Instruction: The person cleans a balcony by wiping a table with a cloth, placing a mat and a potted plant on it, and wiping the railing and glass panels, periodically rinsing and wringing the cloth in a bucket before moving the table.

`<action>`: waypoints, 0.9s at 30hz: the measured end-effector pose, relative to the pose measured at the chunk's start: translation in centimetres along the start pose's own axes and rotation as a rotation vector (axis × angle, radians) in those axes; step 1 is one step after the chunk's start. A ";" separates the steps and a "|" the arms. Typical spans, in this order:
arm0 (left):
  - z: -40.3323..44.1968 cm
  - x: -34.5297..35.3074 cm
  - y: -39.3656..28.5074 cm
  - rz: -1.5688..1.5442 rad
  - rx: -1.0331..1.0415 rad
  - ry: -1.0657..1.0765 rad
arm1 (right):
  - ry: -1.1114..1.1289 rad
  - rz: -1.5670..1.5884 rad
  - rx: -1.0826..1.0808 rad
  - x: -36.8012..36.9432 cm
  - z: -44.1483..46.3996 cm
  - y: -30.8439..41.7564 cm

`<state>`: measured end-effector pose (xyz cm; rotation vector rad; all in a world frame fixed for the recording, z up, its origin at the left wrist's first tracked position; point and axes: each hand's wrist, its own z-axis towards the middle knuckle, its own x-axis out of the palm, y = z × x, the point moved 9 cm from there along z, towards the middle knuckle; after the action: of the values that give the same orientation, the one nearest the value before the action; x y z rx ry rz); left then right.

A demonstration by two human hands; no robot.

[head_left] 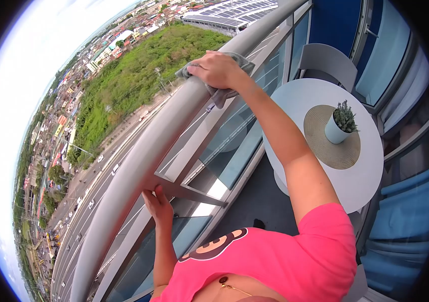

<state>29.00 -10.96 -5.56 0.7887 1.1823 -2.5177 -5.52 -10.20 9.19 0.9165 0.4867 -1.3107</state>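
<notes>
The rail [169, 126] runs beneath the right hand's [217, 69] fingers and beside the left hand's [159, 205]. Right of both, well apart, stands the table [371, 166], bearing a mat [330, 155] and pot [336, 131]. The cloth [221, 96] drapes over the rail under the right fingers, curled upon it. The left fingers are partly hidden; I cannot tell how closed.
</notes>
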 end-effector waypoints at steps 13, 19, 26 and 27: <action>0.4 -0.2 -1.5 -0.117 0.044 -0.040 | -0.302 0.147 -0.269 1.2 -4.9 13.7; -1.1 -1.7 0.4 0.007 0.012 0.122 | -0.574 0.316 -0.565 2.6 -11.1 27.0; -8.8 -10.6 0.9 0.352 0.124 0.196 | -0.412 0.050 -0.001 0.4 -4.5 9.9; -10.0 -11.4 2.6 0.412 0.070 0.193 | -0.473 0.010 0.007 0.6 -4.6 10.2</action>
<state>43.19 -4.93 -5.95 1.1805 0.8759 -2.1888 5.26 -6.98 9.05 0.5834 0.1087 -1.4642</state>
